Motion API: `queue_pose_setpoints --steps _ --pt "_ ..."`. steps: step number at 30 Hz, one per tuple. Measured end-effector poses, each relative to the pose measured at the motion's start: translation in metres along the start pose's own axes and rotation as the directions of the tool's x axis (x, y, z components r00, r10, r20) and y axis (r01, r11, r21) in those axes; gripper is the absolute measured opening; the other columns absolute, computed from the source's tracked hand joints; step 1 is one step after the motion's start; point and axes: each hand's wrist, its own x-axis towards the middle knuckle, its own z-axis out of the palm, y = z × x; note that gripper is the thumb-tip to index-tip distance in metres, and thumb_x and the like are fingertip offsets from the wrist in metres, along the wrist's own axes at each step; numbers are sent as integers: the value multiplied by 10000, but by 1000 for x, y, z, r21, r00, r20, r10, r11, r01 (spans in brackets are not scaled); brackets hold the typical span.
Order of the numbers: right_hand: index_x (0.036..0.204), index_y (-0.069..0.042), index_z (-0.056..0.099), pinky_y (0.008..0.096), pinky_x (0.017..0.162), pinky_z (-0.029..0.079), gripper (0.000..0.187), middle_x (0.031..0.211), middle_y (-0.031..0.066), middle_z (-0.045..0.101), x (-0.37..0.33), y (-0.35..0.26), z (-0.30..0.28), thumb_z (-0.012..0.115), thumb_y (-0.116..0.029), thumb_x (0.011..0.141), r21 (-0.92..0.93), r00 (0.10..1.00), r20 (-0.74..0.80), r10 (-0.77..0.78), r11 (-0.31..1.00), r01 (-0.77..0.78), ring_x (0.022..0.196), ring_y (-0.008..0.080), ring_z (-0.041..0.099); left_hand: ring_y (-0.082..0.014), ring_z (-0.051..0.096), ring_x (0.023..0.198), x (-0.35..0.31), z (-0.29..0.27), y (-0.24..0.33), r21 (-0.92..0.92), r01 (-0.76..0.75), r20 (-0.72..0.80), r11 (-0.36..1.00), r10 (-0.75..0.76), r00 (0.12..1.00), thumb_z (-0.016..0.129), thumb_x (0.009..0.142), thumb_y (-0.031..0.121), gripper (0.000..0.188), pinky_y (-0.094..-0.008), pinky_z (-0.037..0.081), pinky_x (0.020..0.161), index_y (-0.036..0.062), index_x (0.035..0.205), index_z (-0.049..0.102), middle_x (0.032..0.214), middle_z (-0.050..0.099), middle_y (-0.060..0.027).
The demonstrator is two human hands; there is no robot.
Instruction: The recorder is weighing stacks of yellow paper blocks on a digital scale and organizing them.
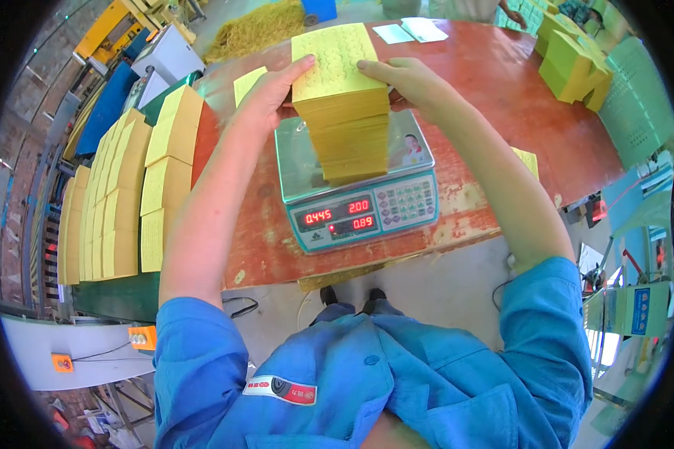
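A tall stack of yellow paper sheets (348,138) with an embossed pattern on top stands over the pan of a digital weighing scale (296,179). Its lower end appears to meet the pan. My left hand (273,86) grips the upper part of the stack from the left, thumb on the top sheet and fingers around the side. From the right, my right hand (408,81) holds it the same way. Fingers of both hands are partly hidden under the upper sheets. Red digits glow on the scale's display, beside a keypad.
The scale sits on a worn red table (494,194). Rows of yellow paper stacks (120,194) stand at the left, and more paper bundles (565,67) at the far right. White sheets (412,30) lie at the back. Another person's hand (511,15) shows at the far edge.
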Motion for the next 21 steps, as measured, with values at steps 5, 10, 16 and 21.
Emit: queue_pose_setpoints --steps 5,10,16,21 --pt "1104 7 629 292 677 476 612 890 76 673 -6 3 6 626 -556 865 -87 998 -35 -44 995 41 740 147 621 -175 655 926 -7 1 -1 28 2 14 1000 -2 1000 695 842 494 539 -350 538 767 43 1136 677 1035 700 -72" --pt "1011 44 671 336 631 510 626 849 107 681 -9 7 12 646 -557 840 -269 986 -128 -105 961 67 709 185 637 -190 654 907 -13 -6 -6 107 -21 66 994 14 998 694 826 521 563 -350 533 748 26 1096 686 1012 697 -94" --pt "994 38 689 298 647 468 596 814 77 668 -12 11 8 623 -540 861 -279 977 -188 -97 959 41 718 147 601 -207 651 872 -7 -4 -14 160 -104 90 982 91 992 587 838 649 688 -355 508 698 5 1061 678 988 693 -96" --pt "1001 18 694 272 673 420 511 821 37 649 -10 4 19 610 -475 896 -33 979 -199 -48 999 42 743 118 553 -218 641 785 11 -17 -12 434 -223 109 873 195 975 441 889 704 771 -357 505 701 -29 925 675 837 672 -132"
